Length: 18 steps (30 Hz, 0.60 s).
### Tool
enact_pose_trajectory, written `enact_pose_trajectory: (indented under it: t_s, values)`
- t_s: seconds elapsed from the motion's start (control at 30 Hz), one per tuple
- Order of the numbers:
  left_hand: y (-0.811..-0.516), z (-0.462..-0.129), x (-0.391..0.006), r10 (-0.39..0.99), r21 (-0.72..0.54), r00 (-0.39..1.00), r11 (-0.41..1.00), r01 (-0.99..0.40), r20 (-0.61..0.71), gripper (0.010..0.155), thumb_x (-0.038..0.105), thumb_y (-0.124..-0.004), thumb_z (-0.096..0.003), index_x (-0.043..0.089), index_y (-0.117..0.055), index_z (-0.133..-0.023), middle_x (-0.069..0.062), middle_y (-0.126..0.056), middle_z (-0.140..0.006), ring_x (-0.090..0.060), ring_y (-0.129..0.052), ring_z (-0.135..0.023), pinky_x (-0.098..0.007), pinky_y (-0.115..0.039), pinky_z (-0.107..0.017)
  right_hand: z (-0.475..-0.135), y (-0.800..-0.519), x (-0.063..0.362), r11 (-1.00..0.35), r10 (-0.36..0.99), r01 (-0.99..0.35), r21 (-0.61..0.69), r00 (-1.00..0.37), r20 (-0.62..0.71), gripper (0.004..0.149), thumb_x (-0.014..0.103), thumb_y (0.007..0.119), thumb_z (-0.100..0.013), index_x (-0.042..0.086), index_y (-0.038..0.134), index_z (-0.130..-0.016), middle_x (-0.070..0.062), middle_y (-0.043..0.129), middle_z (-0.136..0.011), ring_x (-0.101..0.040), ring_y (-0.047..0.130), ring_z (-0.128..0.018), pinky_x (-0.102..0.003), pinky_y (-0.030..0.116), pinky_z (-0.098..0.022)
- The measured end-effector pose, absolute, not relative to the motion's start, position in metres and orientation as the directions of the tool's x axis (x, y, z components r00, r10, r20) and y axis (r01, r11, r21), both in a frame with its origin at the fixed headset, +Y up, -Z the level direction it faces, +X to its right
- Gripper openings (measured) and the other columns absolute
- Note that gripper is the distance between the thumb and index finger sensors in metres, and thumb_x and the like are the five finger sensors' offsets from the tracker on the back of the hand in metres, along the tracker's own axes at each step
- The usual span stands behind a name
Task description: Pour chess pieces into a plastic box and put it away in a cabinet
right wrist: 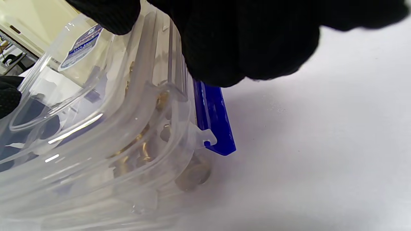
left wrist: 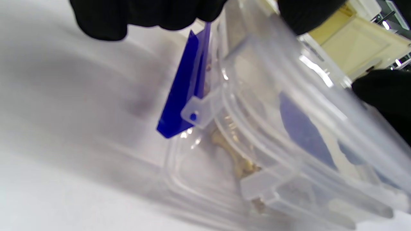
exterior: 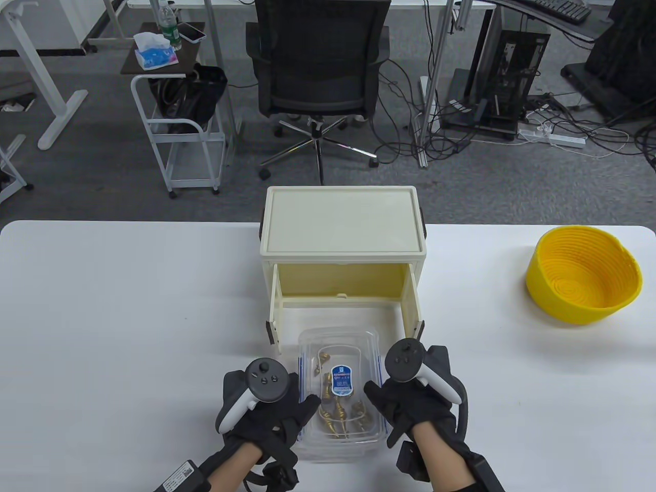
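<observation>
- the plastic box (exterior: 339,394), lid on with gold chess pieces (exterior: 339,415) inside, sits on the worktop (exterior: 128,318) just in front of the open cabinet (exterior: 343,256).
- the left hand (exterior: 266,405) and right hand (exterior: 415,400) grasp its two long sides, fingers over the blue side latches (left wrist: 183,96).
- risk: the latches appear flipped out, so the lid may lift if the box tilts and spill pieces.
- risk: the box could catch the cabinet's door edges if it goes in skewed.
- the yellow basket (exterior: 584,277) stands well apart at right.
</observation>
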<state>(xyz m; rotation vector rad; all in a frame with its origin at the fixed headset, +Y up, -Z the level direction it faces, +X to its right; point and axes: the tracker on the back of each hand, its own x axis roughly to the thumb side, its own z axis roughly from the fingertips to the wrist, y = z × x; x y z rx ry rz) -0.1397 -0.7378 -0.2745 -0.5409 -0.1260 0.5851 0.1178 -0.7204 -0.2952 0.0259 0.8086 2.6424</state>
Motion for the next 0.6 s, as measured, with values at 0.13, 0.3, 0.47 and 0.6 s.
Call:
enact_pose_trajectory:
  t_s: [0.13,0.3,0.47,0.6]
  values:
    - [-0.742,-0.275,-0.140,0.548,-0.520,0.836,0.703,-0.485,-0.039,0.074,0.047,-0.058,-0.0620,0.000,-0.031,-0.113,-0.034,-0.035,-0.116,-0.057,-0.040,-0.103,-0.066,-0.056,-0.071,-0.296,-0.723,0.118,-0.756,0.358,-0.349,0.554,-0.929,-0.097,0.065,0.049,0.058,-0.066,-0.008,0.083,-0.083,-0.016,0.095,-0.049,-0.030,0.093,-0.028,-0.037,0.082,-0.021]
    - [-0.747,-0.275,-0.140,0.549,-0.529,0.834,0.695,-0.488,-0.048,0.074,0.047,-0.058,-0.0619,0.000,-0.031,-0.113,-0.034,-0.035,-0.116,-0.056,-0.041,-0.103,-0.066,-0.056,-0.072,-0.296,-0.727,0.117,-0.752,0.349,-0.344,0.562,-0.932,-0.102,0.065,0.049,0.058,-0.065,-0.008,0.083,-0.083,-0.016,0.095,-0.050,-0.030,0.093,-0.029,-0.037,0.082,-0.021]
    - [-0.750,-0.274,-0.138,0.530,-0.530,0.847,0.706,-0.470,-0.044,0.074,0.047,-0.058,-0.0618,0.000,-0.031,-0.113,-0.034,-0.036,-0.116,-0.056,-0.041,-0.103,-0.065,-0.057,-0.071,-0.296,-0.730,0.117,-0.750,0.338,-0.336,0.570,-0.935,-0.107,0.065,0.049,0.058,-0.065,-0.008,0.083,-0.084,-0.016,0.095,-0.050,-0.030,0.093,-0.029,-0.037,0.082,-0.021]
    - [-0.750,-0.274,-0.138,0.530,-0.526,0.847,0.708,-0.471,-0.043,0.074,0.048,-0.058,-0.0618,0.000,-0.031,-0.113,-0.034,-0.036,-0.116,-0.056,-0.042,-0.103,-0.065,-0.057,-0.071,-0.296,-0.731,0.118,-0.745,0.337,-0.337,0.575,-0.935,-0.111,0.065,0.049,0.058,-0.065,-0.008,0.083,-0.084,-0.017,0.095,-0.050,-0.030,0.093,-0.029,-0.037,0.082,-0.021]
